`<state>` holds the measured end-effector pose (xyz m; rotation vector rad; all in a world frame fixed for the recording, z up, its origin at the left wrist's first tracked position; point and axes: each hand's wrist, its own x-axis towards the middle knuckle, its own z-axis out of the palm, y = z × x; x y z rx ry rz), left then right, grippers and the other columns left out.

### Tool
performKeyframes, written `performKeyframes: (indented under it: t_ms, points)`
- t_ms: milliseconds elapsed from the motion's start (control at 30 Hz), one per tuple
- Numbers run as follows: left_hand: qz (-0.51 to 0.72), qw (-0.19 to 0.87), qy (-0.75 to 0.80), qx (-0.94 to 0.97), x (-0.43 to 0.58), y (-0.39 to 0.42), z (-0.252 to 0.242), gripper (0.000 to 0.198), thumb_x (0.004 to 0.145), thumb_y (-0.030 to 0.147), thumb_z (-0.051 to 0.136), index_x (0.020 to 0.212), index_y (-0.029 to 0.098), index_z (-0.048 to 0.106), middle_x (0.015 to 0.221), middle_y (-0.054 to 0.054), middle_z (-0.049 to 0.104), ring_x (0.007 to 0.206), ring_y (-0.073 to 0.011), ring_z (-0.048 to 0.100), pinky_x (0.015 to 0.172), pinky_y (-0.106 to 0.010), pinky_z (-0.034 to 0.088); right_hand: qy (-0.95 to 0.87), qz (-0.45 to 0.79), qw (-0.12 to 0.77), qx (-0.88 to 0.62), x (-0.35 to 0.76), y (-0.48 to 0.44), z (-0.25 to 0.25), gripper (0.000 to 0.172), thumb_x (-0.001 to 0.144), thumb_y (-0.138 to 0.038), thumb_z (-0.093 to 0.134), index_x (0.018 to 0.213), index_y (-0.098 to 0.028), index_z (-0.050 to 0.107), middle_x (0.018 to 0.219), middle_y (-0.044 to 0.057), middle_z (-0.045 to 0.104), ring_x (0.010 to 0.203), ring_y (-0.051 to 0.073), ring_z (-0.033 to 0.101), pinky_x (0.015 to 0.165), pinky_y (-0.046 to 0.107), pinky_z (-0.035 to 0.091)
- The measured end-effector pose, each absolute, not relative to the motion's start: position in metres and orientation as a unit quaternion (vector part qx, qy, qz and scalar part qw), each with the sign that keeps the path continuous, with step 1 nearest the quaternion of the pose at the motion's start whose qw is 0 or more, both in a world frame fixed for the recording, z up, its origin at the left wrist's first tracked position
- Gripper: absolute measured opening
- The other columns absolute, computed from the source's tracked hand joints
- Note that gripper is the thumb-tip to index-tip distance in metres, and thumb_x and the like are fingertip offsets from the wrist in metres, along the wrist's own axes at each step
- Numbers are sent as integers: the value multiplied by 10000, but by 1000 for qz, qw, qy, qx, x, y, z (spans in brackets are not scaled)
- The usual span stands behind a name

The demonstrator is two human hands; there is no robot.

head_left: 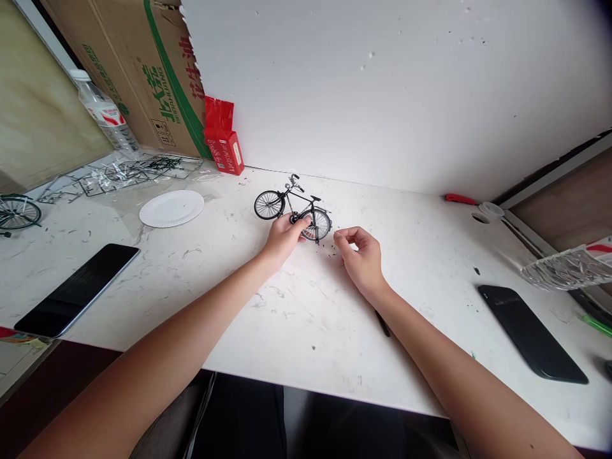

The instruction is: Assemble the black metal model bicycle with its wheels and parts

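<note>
A small black model bicycle (301, 196) stands tilted above the white tabletop, handlebar to the far left and rear wheel toward me. My left hand (282, 241) grips it low, around the pedals and rear wheel, with the thumb against the wheel. Just right of that wheel, my right hand (362, 256) is closed in a pinch close to the table. What its fingertips hold, if anything, is too small to make out. Tiny black bits (333, 245) lie between the hand and the wheel. Behind my right wrist, a thin black object (382, 324) is partly covered.
At left are a white plate (171, 209), a phone (79, 290), plastic part frames (119, 175), another model bicycle (19, 211) and a bottle (105, 115). A red box (227, 152) stands by the cardboard carton (138, 76). At right lie a black phone-like slab (530, 333) and a red-handled tool (459, 199).
</note>
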<state>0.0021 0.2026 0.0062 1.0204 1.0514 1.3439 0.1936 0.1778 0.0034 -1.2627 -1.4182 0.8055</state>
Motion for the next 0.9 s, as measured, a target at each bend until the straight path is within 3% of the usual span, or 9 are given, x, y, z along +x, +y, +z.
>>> performKeyframes:
  t_ms: [600, 733, 900]
  points:
    - [544, 539, 445, 465, 3, 201, 8, 340, 809, 463, 792, 925, 153, 710, 961, -85, 747, 879, -201, 658, 729, -304, 508, -506, 409, 567, -505, 195, 182, 6, 356, 823, -527, 847, 1013, -234, 777, 987, 57, 725, 849, 190, 626, 574, 287, 513]
    - [535, 534, 446, 480, 4, 201, 8, 331, 813, 460, 799, 907, 156, 707, 915, -72, 735, 846, -194, 647, 712, -298, 496, -528, 369, 576, -503, 194, 179, 8, 429, 831, -501, 859, 1143, -233, 736, 966, 53, 740, 908, 207, 667, 611, 294, 517]
    - [535, 538, 427, 492, 5, 200, 7, 307, 814, 446, 800, 906, 167, 707, 902, -53, 726, 817, -178, 625, 709, -289, 473, -586, 282, 564, -509, 191, 172, 14, 300, 880, -434, 820, 1090, -234, 746, 946, 58, 763, 863, 209, 674, 638, 327, 517]
